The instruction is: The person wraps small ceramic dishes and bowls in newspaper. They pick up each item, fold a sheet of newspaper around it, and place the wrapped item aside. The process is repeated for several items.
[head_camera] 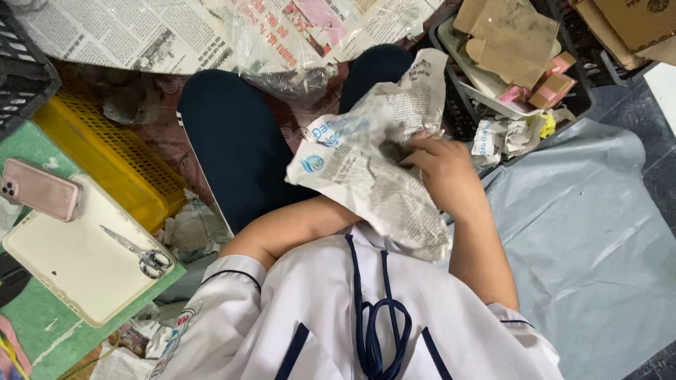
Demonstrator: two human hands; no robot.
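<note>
A crumpled sheet of newspaper (366, 169) is bunched over my lap, above my dark trousers (239, 141). My right hand (440, 169) grips its right side, fingers curled into the folds. Only my left forearm (296, 225) shows; it runs under the paper, and my left hand is hidden beneath the sheet. Whatever the paper may be wrapped around is not visible.
On my left, scissors (141, 255) lie on a cream tray (63, 267) with a pink phone (41, 190) at its corner. Beside it is a yellow crate (105, 151). A black crate (514, 105) with cardboard and pink boxes stands at right; grey plastic sheeting (591, 232) covers the floor. Flat newspapers (127, 32) lie ahead.
</note>
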